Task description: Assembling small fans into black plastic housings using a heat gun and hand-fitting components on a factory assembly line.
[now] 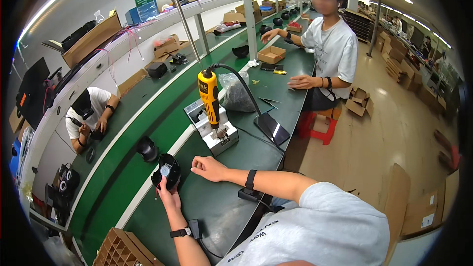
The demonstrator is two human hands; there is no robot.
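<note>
My left hand grips a black rounded housing, its hollow side turned up, over the near edge of the green conveyor. Inside the housing shows a round silver part, close to my left thumb. My right hand hovers over or rests on the bench just right of the housing, fingers curled together; anything in them is hidden. Beyond it a yellow electric screwdriver hangs upright, its tip at a silver screw feeder box. A second black housing sits on the belt left of the one I hold.
A phone, tweezers and a plastic bag lie farther along the bench. A divided cardboard box stands at the lower left. One co-worker is at the far right, another across the belt.
</note>
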